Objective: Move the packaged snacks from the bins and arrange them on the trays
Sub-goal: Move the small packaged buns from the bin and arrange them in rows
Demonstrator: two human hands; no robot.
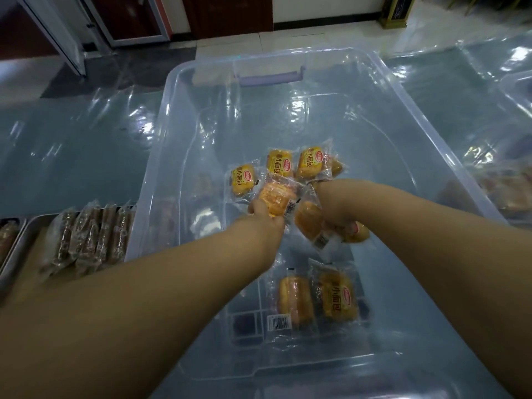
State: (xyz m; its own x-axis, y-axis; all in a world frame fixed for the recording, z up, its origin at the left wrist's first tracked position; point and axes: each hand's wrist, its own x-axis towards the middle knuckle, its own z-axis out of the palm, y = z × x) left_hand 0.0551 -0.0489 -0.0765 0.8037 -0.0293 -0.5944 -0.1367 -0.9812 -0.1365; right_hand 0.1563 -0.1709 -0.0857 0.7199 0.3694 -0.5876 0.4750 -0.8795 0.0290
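A: Where are the buns (336,298)?

B: In the bin (178,116). One pkt (276,200) is clasped by the left hand (264,217), a few by the right hand (339,208).

A: Handling?

B: Light, soft, slippery wrap; best pinched at the seal, prob. not squeezed.

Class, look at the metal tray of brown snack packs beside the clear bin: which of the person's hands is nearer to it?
Left. The left hand is in the bin on the tray's side; the right hand is farther across.

Dim, soft focus; glare on plastic sheet (138,116), edges bowed
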